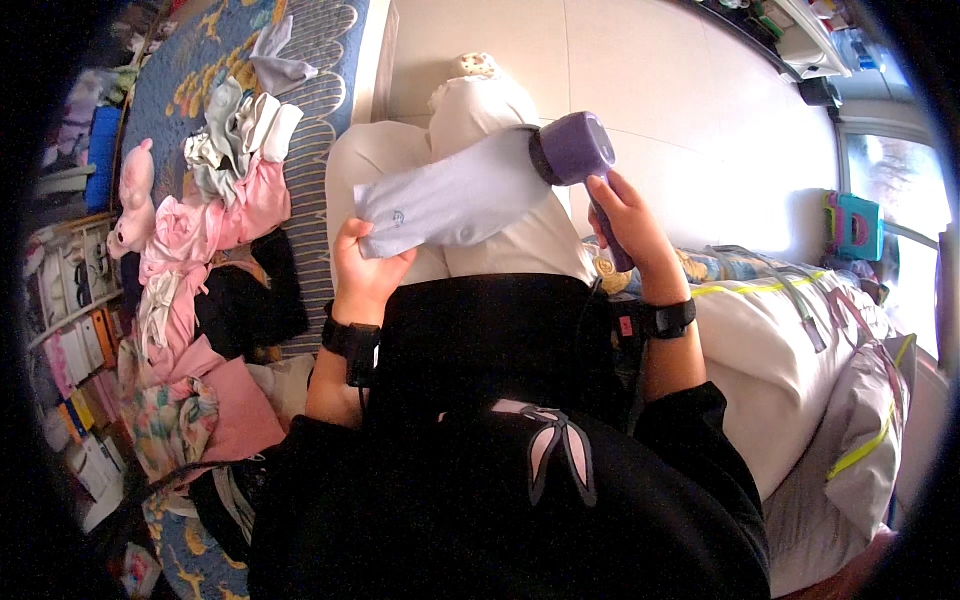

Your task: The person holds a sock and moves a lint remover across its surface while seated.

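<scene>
My left hand (371, 266) pinches the near-left end of a light blue-grey sock (457, 195), which bears a small emblem. The sock stretches up to the right above my lap, and its far end meets the dark rim of a purple hair dryer (581, 146) with a thick barrel. My right hand (626, 217) is closed around the dryer's handle. Whether the sock is pulled over the rim or only touches it, I cannot tell. Another grey-blue sock or small cloth (281, 60) lies on the patterned bed cover to the left.
On the bed (322, 97) at my left lie pink clothes (259, 191), white and grey small garments (225, 139), black clothing (259, 300) and a pink plush toy (135, 199). Shelves with books (90, 337) stand farther left. White bedding (750, 345) and a grey bag (862, 420) are at my right.
</scene>
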Demonstrator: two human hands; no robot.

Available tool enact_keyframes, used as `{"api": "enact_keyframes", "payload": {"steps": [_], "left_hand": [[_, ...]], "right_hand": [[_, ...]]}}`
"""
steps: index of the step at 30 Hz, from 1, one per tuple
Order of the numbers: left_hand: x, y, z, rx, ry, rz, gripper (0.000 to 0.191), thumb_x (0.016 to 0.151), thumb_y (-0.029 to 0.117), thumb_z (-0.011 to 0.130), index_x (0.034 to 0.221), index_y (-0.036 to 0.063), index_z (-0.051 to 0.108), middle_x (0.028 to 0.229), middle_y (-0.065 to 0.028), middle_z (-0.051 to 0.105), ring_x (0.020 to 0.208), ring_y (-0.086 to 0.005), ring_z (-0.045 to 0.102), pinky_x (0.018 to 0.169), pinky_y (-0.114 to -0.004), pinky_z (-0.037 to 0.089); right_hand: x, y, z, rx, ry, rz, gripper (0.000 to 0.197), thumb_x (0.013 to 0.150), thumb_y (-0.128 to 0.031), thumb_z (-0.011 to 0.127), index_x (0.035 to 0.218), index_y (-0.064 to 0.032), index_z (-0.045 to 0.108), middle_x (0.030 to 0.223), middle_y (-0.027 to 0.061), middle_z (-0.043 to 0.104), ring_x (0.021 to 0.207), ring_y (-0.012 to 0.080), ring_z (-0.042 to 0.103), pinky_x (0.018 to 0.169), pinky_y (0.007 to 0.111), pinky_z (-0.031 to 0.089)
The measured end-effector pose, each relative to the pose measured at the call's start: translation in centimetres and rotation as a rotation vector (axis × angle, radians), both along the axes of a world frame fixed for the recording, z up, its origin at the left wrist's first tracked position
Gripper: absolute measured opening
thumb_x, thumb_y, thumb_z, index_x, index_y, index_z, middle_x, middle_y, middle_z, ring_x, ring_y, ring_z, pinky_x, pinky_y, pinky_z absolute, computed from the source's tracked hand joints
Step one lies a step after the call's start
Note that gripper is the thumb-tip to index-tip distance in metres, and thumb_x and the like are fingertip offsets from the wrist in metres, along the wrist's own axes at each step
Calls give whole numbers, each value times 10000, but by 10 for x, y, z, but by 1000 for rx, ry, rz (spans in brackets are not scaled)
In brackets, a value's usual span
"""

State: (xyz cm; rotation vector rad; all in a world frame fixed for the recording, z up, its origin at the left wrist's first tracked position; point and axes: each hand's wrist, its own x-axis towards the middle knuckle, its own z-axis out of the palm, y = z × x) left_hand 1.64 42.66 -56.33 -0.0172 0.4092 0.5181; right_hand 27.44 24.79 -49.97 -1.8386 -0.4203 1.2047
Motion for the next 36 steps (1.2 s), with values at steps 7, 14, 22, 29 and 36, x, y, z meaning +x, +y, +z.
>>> {"api": "enact_keyframes", "payload": {"steps": [7, 14, 22, 29, 36], "left_hand": [[-40, 4, 19, 94, 276, -53, 557, 651, 178, 548, 1177, 9, 470, 1165, -162, 529, 1114, -317, 483, 980, -473, 361], [-56, -1, 27, 72, 293, -57, 548, 680, 218, 543, 1180, 6, 469, 1162, -160, 531, 1108, -325, 486, 984, -482, 348], [-46, -15, 35, 85, 238, -77, 589, 682, 273, 539, 1212, 29, 457, 1203, -163, 511, 1110, -333, 490, 967, -486, 369], [-48, -18, 36, 105, 203, -76, 623, 665, 290, 529, 1232, 47, 448, 1225, -157, 501, 1126, -328, 481, 974, -487, 359], [-53, -19, 33, 75, 179, -77, 642, 647, 282, 526, 1242, 57, 444, 1233, -154, 496, 1133, -334, 474, 986, -487, 343]], "right_hand": [[-1, -4, 22, 265, 16, -297, 284, 933, -326, 422, 908, -46, 459, 580, 30, 467, 428, 85, 421, 394, 209, 352], [-15, -7, 38, 256, -119, -111, 252, 903, -215, 510, 1046, -9, 484, 608, -1, 464, 466, 65, 439, 407, 200, 386], [-30, 14, 57, 12, -775, 431, 544, 807, -367, 591, 1247, -100, 417, 730, 197, 615, 676, 384, 604, 558, 438, 466], [-34, 23, 39, -38, -899, 423, 583, 825, -429, 536, 1299, -141, 356, 716, 179, 619, 661, 370, 608, 557, 459, 476], [-40, 47, 47, -112, -978, 520, 611, 824, -419, 538, 1312, -114, 332, 701, 163, 619, 630, 343, 612, 543, 446, 483]]}}
